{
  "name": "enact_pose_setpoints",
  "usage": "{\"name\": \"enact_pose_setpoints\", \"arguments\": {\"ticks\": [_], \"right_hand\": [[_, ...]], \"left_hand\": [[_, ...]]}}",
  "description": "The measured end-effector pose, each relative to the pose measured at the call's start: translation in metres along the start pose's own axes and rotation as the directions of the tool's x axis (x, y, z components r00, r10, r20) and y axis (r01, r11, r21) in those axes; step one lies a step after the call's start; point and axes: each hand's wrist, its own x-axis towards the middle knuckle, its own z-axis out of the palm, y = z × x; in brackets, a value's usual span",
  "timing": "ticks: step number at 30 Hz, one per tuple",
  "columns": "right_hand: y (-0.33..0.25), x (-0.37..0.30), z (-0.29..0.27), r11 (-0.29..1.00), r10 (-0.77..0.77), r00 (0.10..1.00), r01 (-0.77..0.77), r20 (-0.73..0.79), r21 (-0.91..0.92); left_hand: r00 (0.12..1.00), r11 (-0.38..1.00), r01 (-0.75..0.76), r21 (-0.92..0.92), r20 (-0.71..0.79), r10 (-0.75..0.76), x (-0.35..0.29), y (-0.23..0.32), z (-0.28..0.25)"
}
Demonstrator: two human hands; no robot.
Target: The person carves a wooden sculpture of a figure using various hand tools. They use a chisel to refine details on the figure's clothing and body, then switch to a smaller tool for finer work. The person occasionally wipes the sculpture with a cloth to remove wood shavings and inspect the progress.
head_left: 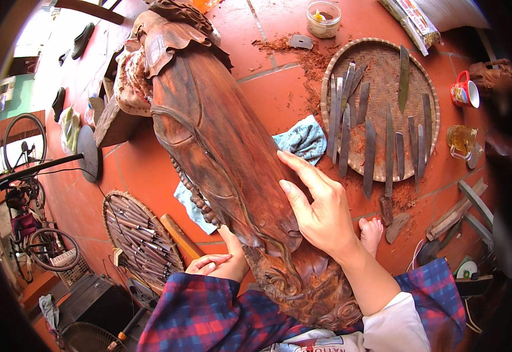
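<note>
A large reddish-brown wooden carving [220, 123] with draped folds, a bead string [194, 196] and a knobbly base [308, 293] lies lengthwise before me, its base near my lap. My right hand [326, 211] rests along the carving's right side, with fingers and thumb stretched out and nothing visible in them. Beside the lower left edge, below the beads, is my left hand [223, 261]. Its index finger reaches up to the wood while the other fingers are folded; whatever they hold, if anything, is hidden. Blue cloths [303, 139] show on both sides of the carving.
A round woven tray [379, 50] holds several flat blades at right; a basket [109, 220] of carving tools and a wooden mallet [179, 234] are at left. A mug [464, 94], a glass [461, 141] and a tub [323, 20] stand on the tiles. Shavings lie about.
</note>
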Motion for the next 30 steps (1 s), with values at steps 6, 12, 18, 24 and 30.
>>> {"name": "enact_pose_setpoints", "arguments": {"ticks": [6, 12, 18, 24, 30], "right_hand": [[0.001, 0.000, 0.002, 1.000, -0.009, 1.000, 0.009, 0.003, -0.016], [0.001, 0.000, 0.003, 0.999, 0.038, 0.999, -0.038, 0.009, 0.034], [0.003, 0.000, 0.006, 0.996, 0.059, 0.998, -0.059, 0.001, 0.064], [0.005, -0.001, 0.008, 0.988, 0.124, 0.992, -0.126, 0.025, 0.087], [-0.003, 0.000, 0.010, 0.991, 0.118, 0.992, -0.121, 0.052, 0.059]], "left_hand": [[0.999, 0.999, -0.036, 0.008, 0.000, 0.036, 0.001, -0.008, -0.001], [0.982, 0.984, -0.156, 0.091, 0.123, 0.145, 0.003, -0.008, -0.012], [0.957, 0.966, -0.243, 0.090, 0.182, 0.224, 0.007, -0.012, -0.018], [0.970, 0.976, -0.197, 0.091, 0.161, 0.181, 0.007, -0.006, -0.016], [0.969, 0.956, -0.240, 0.166, 0.100, 0.226, 0.015, -0.016, -0.023]]}}
